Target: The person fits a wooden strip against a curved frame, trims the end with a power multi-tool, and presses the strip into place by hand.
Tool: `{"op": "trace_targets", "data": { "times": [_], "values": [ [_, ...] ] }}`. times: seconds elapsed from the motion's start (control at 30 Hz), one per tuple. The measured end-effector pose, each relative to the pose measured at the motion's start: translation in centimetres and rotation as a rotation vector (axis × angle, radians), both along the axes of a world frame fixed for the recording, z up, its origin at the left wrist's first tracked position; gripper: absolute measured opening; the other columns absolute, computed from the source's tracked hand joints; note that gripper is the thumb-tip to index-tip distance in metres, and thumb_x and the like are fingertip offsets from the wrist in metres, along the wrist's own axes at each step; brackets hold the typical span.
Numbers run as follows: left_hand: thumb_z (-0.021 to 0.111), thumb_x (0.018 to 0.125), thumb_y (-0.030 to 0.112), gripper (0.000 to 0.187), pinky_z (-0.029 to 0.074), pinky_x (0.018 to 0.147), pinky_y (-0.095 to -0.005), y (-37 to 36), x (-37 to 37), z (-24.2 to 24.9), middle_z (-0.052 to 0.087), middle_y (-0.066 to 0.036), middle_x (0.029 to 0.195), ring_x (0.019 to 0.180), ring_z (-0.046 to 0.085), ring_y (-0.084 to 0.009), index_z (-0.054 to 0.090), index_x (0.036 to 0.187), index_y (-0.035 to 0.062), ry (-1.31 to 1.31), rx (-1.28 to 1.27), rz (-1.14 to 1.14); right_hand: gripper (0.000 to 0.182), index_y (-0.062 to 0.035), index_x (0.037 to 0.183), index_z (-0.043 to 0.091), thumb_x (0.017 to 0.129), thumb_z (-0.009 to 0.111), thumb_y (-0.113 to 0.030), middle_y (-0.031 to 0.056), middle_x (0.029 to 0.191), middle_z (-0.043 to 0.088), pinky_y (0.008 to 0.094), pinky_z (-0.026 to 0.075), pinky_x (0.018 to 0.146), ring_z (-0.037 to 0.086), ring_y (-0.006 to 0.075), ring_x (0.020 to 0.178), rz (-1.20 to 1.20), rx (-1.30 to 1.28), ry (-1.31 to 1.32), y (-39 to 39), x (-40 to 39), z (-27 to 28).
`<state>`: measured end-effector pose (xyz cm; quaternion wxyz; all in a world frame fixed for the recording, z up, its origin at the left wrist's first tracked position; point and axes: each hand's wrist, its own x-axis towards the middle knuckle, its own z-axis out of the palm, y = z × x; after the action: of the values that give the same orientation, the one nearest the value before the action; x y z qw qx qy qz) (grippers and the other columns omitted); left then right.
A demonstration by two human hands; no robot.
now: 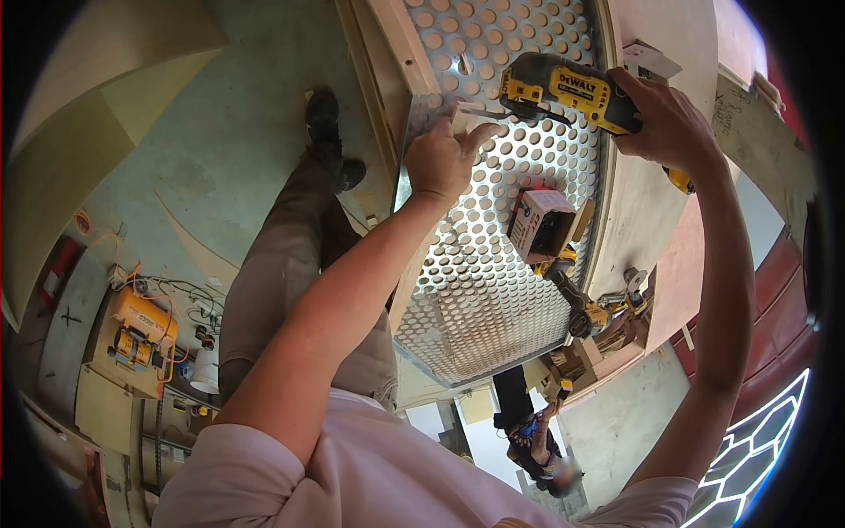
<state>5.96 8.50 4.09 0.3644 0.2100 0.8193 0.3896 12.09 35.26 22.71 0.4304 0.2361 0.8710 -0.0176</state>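
My right hand [669, 123] grips the rear body of a yellow and black DeWalt oscillating multi-tool [576, 91], held over a perforated metal sheet [493, 189]. The tool's flat blade [487, 113] points left toward my left hand [443, 160]. That hand is closed around a small piece of wood [461, 121], with the thumb stretched out to the right just under the blade. The blade tip overlaps the wood in this view. My fingers partly hide the piece, which is close to the wooden frame edge [407, 53].
On the metal sheet stands an open small cardboard box [539, 224], with a yellow and black power tool [576, 304] beyond it. Wooden panels [651, 189] line the right side. An orange air compressor [141, 319] stands at left. Another person [532, 440] is at the bottom.
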Motion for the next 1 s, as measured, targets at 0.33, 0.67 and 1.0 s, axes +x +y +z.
{"op": "trace_targets", "data": {
  "times": [0.33, 0.67, 1.0],
  "values": [
    [0.071, 0.084, 0.066, 0.083, 0.055, 0.059, -0.0377, -0.09, 0.04, -0.16, 0.069, -0.003, 0.061, 0.060, 0.071, -0.0247, 0.063, 0.130, -0.0023, -0.023, 0.009, -0.005, 0.086, -0.0226, 0.144, 0.047, 0.067, 0.085, -0.019, 0.0108, 0.113, 0.073, 0.0474, 0.060, 0.093, 0.072, 0.0293, 0.103, 0.002, -0.004, -0.030, -0.15, -0.45, 0.12],
    [0.071, 0.086, 0.064, 0.080, 0.055, 0.058, -0.0384, -0.15, 0.05, -0.11, 0.070, -0.004, 0.062, 0.060, 0.071, -0.0255, 0.062, 0.131, -0.0015, -0.007, 0.020, -0.016, 0.082, -0.0218, 0.141, 0.049, 0.067, 0.084, -0.019, 0.0106, 0.110, 0.074, 0.0471, 0.060, 0.092, 0.073, 0.0288, 0.100, 0.012, -0.005, -0.014, -0.32, -0.73, 0.15],
    [0.073, 0.085, 0.063, 0.067, 0.055, 0.060, -0.0406, 0.00, 0.12, 0.00, 0.069, -0.007, 0.063, 0.061, 0.071, -0.0300, 0.069, 0.109, 0.0010, 0.014, -0.023, 0.002, 0.081, -0.0205, 0.140, 0.050, 0.066, 0.084, -0.019, 0.0108, 0.108, 0.074, 0.0475, 0.061, 0.090, 0.074, 0.0291, 0.097, 0.050, -0.013, 0.053, 0.07, 0.03, -0.46]
  ]
}}
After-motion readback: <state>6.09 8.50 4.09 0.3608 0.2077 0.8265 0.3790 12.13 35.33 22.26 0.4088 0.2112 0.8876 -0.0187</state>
